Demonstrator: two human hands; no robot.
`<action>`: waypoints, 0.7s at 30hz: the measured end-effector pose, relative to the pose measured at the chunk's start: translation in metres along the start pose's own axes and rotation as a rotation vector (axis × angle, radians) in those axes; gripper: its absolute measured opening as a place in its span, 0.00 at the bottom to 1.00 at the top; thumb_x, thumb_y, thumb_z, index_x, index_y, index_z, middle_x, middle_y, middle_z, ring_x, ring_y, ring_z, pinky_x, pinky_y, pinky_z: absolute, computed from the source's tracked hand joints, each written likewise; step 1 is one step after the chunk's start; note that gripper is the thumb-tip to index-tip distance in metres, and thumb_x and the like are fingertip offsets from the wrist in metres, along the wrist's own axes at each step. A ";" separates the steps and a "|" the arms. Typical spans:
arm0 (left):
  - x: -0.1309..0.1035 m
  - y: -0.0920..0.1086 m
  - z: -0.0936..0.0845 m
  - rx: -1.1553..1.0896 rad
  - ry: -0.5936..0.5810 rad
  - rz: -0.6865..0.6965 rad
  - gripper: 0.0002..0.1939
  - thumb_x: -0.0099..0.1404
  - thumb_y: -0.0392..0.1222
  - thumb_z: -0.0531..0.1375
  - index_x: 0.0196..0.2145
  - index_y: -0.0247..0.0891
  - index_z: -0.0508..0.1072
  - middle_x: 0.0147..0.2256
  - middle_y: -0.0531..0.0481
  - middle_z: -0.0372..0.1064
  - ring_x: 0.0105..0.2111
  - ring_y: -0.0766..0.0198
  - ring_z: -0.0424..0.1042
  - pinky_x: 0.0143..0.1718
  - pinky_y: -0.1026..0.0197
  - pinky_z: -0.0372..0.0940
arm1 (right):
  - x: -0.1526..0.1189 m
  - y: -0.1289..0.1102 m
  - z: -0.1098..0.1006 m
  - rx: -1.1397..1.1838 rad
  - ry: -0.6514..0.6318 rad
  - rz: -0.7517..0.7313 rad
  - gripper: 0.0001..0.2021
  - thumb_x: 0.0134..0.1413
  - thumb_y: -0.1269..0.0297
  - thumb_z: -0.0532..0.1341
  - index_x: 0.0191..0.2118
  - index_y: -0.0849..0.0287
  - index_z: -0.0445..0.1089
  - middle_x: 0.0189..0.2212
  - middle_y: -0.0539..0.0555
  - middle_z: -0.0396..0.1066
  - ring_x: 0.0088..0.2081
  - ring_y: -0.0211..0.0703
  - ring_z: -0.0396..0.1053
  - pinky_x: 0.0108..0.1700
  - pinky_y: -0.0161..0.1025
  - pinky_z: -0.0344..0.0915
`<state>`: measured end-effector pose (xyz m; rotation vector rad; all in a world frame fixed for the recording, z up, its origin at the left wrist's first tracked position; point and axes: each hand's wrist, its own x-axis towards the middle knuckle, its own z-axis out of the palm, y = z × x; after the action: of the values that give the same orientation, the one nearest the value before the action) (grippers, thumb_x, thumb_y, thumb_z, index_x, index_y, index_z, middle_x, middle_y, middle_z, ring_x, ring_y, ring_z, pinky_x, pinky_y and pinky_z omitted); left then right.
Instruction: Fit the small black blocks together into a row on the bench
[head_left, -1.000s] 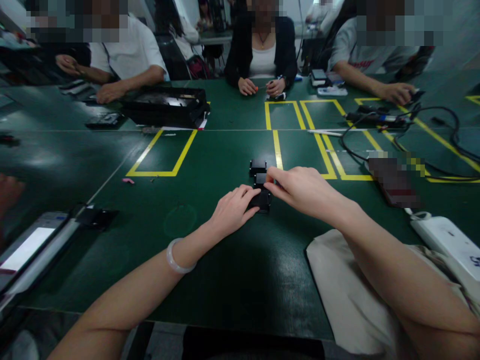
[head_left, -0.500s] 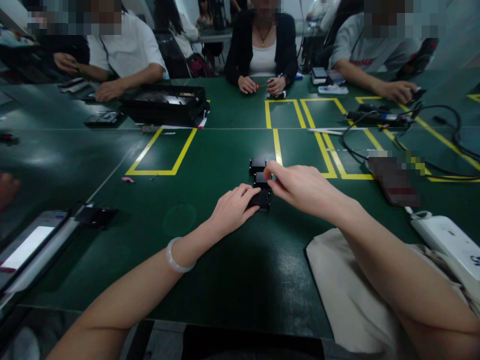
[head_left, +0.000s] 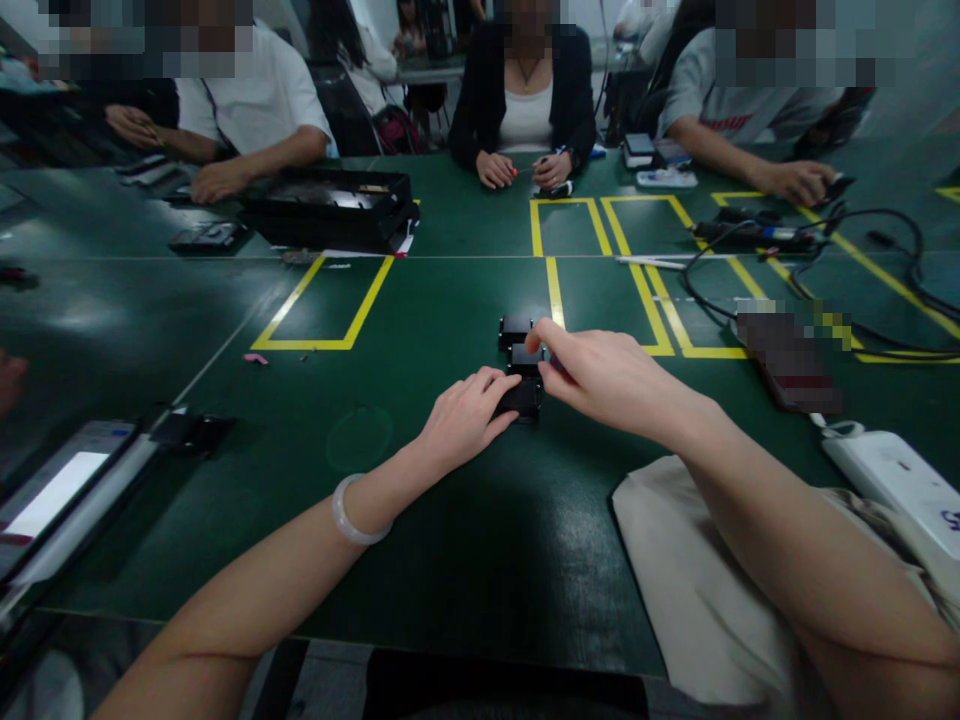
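Three small black box-shaped blocks lie in a column on the green table. My left hand (head_left: pixel 469 415) is closed on the nearest black block (head_left: pixel 519 400), its fingers over the top and the thumb at the near side. Just right of the middle black block (head_left: pixel 527 358), my right hand (head_left: pixel 589 365) hovers with a curled index finger. A gap shows between that finger and the thumb, and I see nothing held there; the other fingers are hidden. The farthest black block (head_left: pixel 515 330) sits just beyond, untouched by my left hand.
A beige cloth (head_left: pixel 660 560) lies under my right forearm, beside a white power strip (head_left: pixel 892 480) and a dark phone-like device (head_left: pixel 787 355). Black cables run at the right. A black tray (head_left: pixel 330 210) stands far left. Several people sit across the table.
The right index finger has lifted slightly, widening its gap to the thumb. My left hand and the blocks have stayed in place.
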<state>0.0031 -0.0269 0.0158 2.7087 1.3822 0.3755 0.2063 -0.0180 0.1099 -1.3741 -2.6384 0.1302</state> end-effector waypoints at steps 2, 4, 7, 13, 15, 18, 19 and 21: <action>0.000 0.000 0.000 -0.001 0.006 0.000 0.20 0.68 0.44 0.56 0.56 0.41 0.60 0.50 0.45 0.63 0.46 0.56 0.68 0.46 0.56 0.66 | 0.000 0.000 0.000 0.000 -0.003 0.000 0.12 0.63 0.61 0.47 0.48 0.56 0.61 0.31 0.52 0.72 0.29 0.41 0.67 0.27 0.36 0.46; 0.000 0.000 0.000 0.000 0.010 0.000 0.20 0.68 0.44 0.56 0.56 0.41 0.61 0.50 0.45 0.64 0.46 0.56 0.69 0.45 0.56 0.66 | 0.000 0.000 -0.001 -0.014 -0.014 0.003 0.12 0.64 0.58 0.47 0.45 0.56 0.62 0.29 0.52 0.72 0.28 0.41 0.66 0.27 0.36 0.45; 0.000 0.000 0.000 0.004 0.011 0.003 0.20 0.68 0.44 0.56 0.56 0.41 0.60 0.50 0.44 0.64 0.46 0.56 0.69 0.45 0.56 0.66 | 0.000 -0.001 -0.002 -0.047 -0.030 0.014 0.13 0.64 0.57 0.47 0.43 0.56 0.63 0.28 0.52 0.71 0.27 0.41 0.66 0.27 0.36 0.45; 0.000 0.001 0.000 0.004 0.023 0.013 0.20 0.68 0.44 0.55 0.56 0.41 0.60 0.50 0.44 0.64 0.46 0.57 0.69 0.45 0.56 0.66 | 0.000 0.000 0.000 0.001 -0.001 0.000 0.11 0.63 0.62 0.47 0.47 0.56 0.61 0.30 0.51 0.72 0.28 0.40 0.66 0.27 0.36 0.45; 0.000 0.001 0.000 0.005 0.025 0.013 0.19 0.68 0.44 0.55 0.56 0.41 0.61 0.50 0.44 0.64 0.46 0.57 0.69 0.46 0.56 0.66 | 0.000 0.001 0.000 -0.001 0.002 -0.002 0.11 0.64 0.59 0.48 0.45 0.56 0.62 0.30 0.51 0.72 0.28 0.40 0.66 0.27 0.36 0.45; 0.000 0.001 0.000 0.013 0.014 0.007 0.19 0.68 0.44 0.55 0.56 0.40 0.61 0.50 0.44 0.64 0.45 0.57 0.69 0.45 0.56 0.66 | 0.001 0.002 0.000 -0.057 -0.017 0.007 0.13 0.64 0.55 0.48 0.41 0.56 0.64 0.28 0.52 0.71 0.28 0.41 0.66 0.27 0.36 0.44; 0.000 0.001 0.000 0.016 0.009 0.006 0.20 0.68 0.44 0.55 0.56 0.40 0.61 0.50 0.44 0.64 0.45 0.57 0.69 0.45 0.56 0.66 | 0.001 0.002 -0.001 -0.077 -0.026 0.011 0.13 0.64 0.55 0.49 0.40 0.56 0.64 0.28 0.52 0.71 0.27 0.41 0.66 0.27 0.36 0.44; -0.001 0.001 -0.001 0.019 0.006 0.009 0.20 0.68 0.45 0.55 0.57 0.41 0.60 0.50 0.44 0.64 0.45 0.56 0.69 0.44 0.56 0.66 | 0.001 0.002 -0.001 -0.095 -0.038 0.015 0.13 0.64 0.56 0.49 0.40 0.56 0.65 0.27 0.53 0.71 0.27 0.41 0.65 0.27 0.36 0.44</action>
<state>0.0031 -0.0276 0.0163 2.7321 1.3832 0.3732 0.2075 -0.0156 0.1108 -1.4346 -2.6985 0.0331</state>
